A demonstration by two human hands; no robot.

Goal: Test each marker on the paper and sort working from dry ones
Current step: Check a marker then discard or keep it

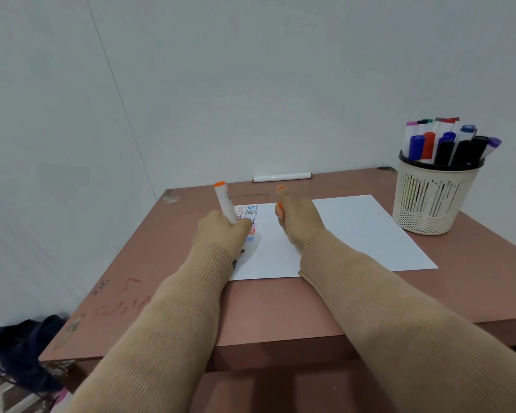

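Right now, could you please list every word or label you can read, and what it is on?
"test": handwritten several times, blue, black and red, on the white paper sheet.
Printed label on the white orange-ended marker: too small to read.
Scribbles on the pink desk: illegible.

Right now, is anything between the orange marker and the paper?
Nothing visible. The left hand holds the orange marker above the paper; the right hand, holding the cap, is beside it. The tip is hidden.

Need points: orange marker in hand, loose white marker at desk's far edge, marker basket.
orange marker point(225, 202), head view, barrel below its orange end.
white marker point(280, 177), head view, mid-barrel.
marker basket point(429, 198), head view, slatted wall.
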